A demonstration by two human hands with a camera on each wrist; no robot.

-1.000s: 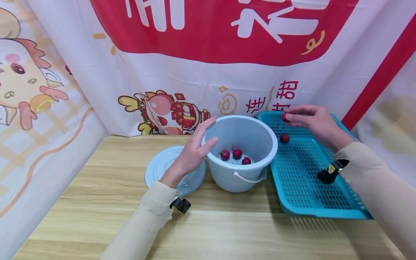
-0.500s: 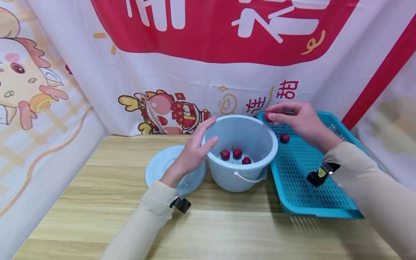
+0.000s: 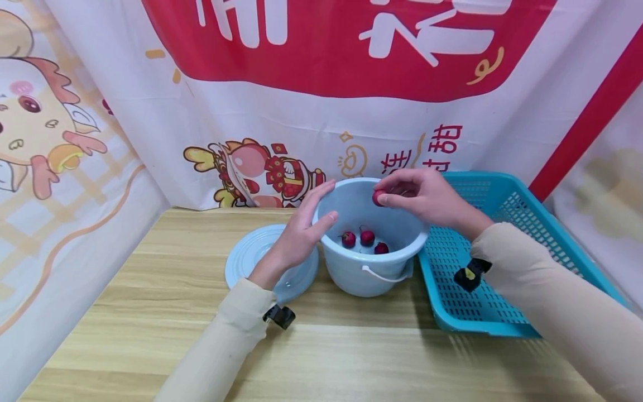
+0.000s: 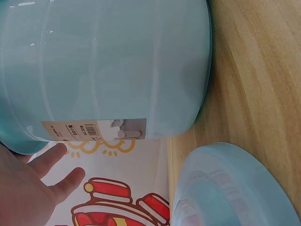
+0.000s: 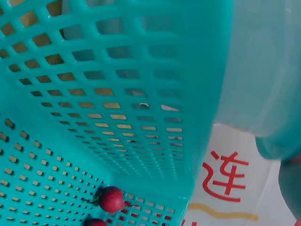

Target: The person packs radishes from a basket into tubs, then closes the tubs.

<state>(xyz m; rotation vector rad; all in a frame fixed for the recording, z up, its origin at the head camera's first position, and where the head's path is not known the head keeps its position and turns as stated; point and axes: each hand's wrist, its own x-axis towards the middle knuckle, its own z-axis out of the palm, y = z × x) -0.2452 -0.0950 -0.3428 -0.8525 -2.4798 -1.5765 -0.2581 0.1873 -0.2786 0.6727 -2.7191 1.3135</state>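
My left hand (image 3: 300, 234) rests at the left rim of a light blue bucket (image 3: 361, 273), its fingers fairly straight. Beside the bucket wall, the left wrist view shows two extended fingers (image 4: 68, 183) of that hand. Over the bucket's opening, my right hand (image 3: 427, 200) pinches a small red radish (image 3: 378, 197) between thumb and fingers. Several more radishes (image 3: 366, 238) lie on the bucket's floor. In the right wrist view, a radish (image 5: 111, 199) with a thin tail sits in the basket, a second one partly cut off by the frame edge. The held radish is hidden there.
A teal perforated basket (image 3: 438, 312) stands right of the bucket, close to it. Left of the bucket lies a round light blue lid (image 3: 246, 259), partly under my left forearm. The bucket's white handle (image 3: 384, 277) hangs at the front. A printed cloth (image 3: 321, 128) rises behind the wooden table (image 3: 150, 290).
My right hand has moved left from above the basket to over the bucket, carrying the radish. My left hand and the bucket have stayed where they were.
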